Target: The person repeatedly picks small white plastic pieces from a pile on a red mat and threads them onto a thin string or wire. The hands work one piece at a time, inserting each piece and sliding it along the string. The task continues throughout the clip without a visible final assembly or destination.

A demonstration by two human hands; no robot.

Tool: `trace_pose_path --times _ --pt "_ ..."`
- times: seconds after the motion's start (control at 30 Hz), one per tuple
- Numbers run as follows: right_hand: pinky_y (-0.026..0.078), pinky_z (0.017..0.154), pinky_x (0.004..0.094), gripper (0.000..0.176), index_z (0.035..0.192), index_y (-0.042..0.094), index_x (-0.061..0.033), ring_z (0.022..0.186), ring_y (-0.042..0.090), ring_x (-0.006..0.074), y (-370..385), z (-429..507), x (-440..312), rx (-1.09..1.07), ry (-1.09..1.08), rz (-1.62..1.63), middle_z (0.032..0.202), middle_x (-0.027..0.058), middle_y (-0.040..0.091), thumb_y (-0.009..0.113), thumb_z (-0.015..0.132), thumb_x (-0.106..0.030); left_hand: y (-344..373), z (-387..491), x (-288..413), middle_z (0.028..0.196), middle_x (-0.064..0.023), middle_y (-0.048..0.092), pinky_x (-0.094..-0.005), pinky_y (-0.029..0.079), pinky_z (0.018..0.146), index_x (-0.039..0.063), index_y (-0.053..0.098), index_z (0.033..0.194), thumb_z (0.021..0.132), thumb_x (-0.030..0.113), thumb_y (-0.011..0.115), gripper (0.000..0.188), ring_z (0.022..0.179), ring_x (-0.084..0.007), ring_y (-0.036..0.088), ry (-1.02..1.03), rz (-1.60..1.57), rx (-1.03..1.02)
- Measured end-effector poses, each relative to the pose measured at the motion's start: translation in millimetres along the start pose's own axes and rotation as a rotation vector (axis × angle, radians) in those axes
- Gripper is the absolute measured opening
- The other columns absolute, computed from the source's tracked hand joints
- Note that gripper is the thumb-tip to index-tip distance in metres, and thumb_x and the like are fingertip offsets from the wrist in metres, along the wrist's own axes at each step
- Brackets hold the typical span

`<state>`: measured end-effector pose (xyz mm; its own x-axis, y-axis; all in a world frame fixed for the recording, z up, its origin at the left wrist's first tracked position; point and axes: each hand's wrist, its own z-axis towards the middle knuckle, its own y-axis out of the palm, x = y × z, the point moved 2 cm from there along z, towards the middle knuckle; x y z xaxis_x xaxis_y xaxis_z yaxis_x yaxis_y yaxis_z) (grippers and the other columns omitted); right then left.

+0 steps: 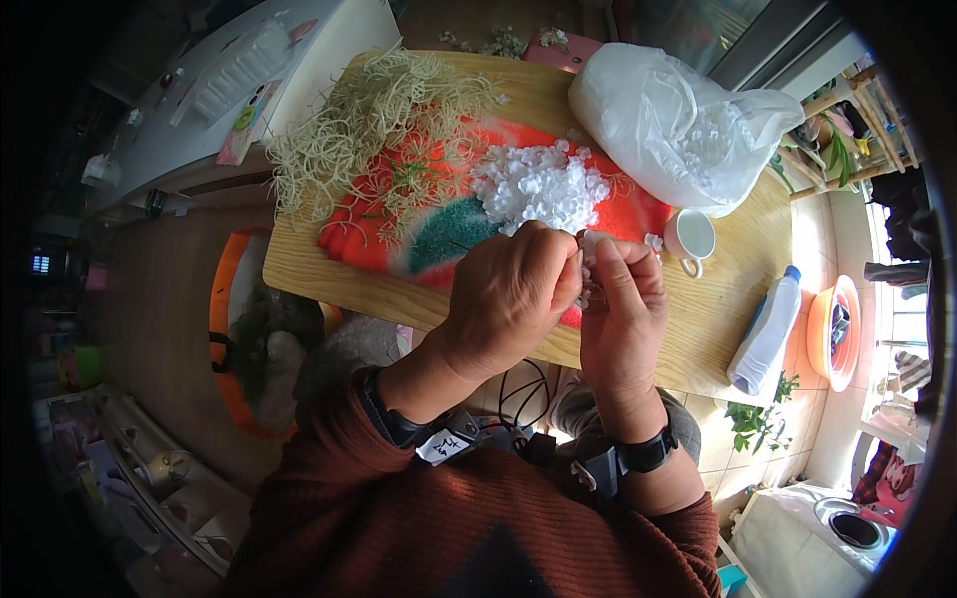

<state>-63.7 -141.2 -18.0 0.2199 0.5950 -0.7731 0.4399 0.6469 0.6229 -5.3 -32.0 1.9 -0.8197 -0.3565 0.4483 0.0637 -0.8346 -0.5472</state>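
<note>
Over the wooden table, my left hand is curled into a fist. A thin dark stem pokes out by its knuckles, and the rest of it is hidden in the fingers. My right hand meets it, thumb and fingertips pinching a small white artificial blossom. More white petals show under the right fingers. Just beyond both hands lies a heap of white artificial blossoms on a red and green cloth. Pale green artificial stems are piled at the left.
A white plastic bag holding blossoms sits at the back right of the table. Near it are a white cup and a white bottle. An orange-rimmed container stands on the floor to the left. Cables hang before my body.
</note>
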Motion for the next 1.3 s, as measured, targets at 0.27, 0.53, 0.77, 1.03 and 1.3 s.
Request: trace_pose_path --times 0.27,0.53,0.77,1.03,1.3 --pt "0.044 0.07 0.0199 0.007 0.101 0.061 -0.0029 0.082 0.058 0.0075 0.6 0.3 -0.4 -0.002 -0.014 0.002 0.1 0.0055 0.068 0.06 0.094 -0.007 0.4 -0.1 -0.1 0.071 -0.0085 0.054 -0.0375 0.044 0.05 0.007 0.053 0.084 0.075 -0.002 0.071 0.022 0.057 -0.027 0.056 0.004 -0.015 0.007" --pt "0.046 0.071 0.0206 0.007 0.101 0.061 -0.0026 0.083 0.059 0.0084 1.0 0.5 -0.4 -0.002 -0.01 0.005 0.1 0.006 0.068 0.06 0.095 -0.007 0.2 -0.4 0.2 0.071 -0.0081 0.054 -0.0371 0.044 0.05 0.007 0.053 0.084 0.075 -0.003 0.07 0.022 0.058 -0.0269 0.057 -0.005 -0.027 0.004" --pt "0.044 0.068 0.02 0.006 0.1 0.06 -0.0034 0.08 0.058 0.0076 -1.4 1.5 1.0 -0.001 0.005 -0.009 0.098 0.0048 0.067 0.059 0.095 -0.007 -0.1 -0.5 0.1 0.072 -0.0081 0.054 -0.0367 0.045 0.05 0.007 0.053 0.084 0.076 -0.002 0.071 0.022 0.058 -0.0266 0.057 -0.001 -0.026 0.001" --pt "0.045 0.069 0.0207 0.006 0.099 0.061 -0.0038 0.079 0.059 0.0084 -1.4 1.3 -0.3 0.013 0.057 0.043 0.096 0.0048 0.067 0.06 0.094 -0.007 -2.2 0.1 0.6 0.072 -0.0081 0.056 -0.0363 0.045 0.051 0.007 0.054 0.085 0.076 -0.002 0.071 0.022 0.058 -0.0263 0.058 -0.025 -0.059 0.0" --pt "0.047 0.072 0.0219 0.006 0.1 0.061 -0.0031 0.082 0.059 0.0093 0.4 0.4 -0.5 0.009 0.056 0.079 0.096 0.0052 0.067 0.06 0.094 -0.006 -2.4 0.3 0.4 0.071 -0.0077 0.055 -0.0366 0.045 0.051 0.007 0.054 0.086 0.075 -0.002 0.071 0.022 0.058 -0.0261 0.057 -0.016 -0.032 0.004"
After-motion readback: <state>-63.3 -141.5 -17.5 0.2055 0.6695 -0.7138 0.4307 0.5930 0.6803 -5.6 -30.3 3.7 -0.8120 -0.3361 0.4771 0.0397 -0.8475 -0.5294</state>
